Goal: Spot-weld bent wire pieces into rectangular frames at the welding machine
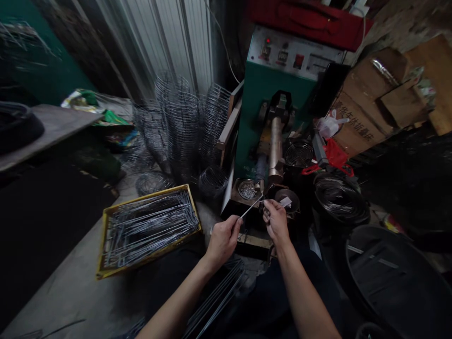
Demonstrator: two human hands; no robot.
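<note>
My left hand [223,240] is closed around one end of a thin metal rod [251,208], which slants up and right. The rod's far end lies by the lower tip of a green machine [247,127] that looks like a spot welder. My right hand [276,220] is pinched just right of that tip, close to the rod's end. Whatever is between its fingers is too small and dark to make out. Left of the tip, a round dish [247,189] holds small shiny metal pieces. More long rods [222,294] lie below my left forearm.
A yellow crate [150,205] full of bent wire rods stands on the left. Behind it rise stacks of coiled wire [181,125]. Right of the machine are a red plastic bag [335,155], bundled black wire [341,200], cardboard boxes [363,113] and a large round black object [399,282].
</note>
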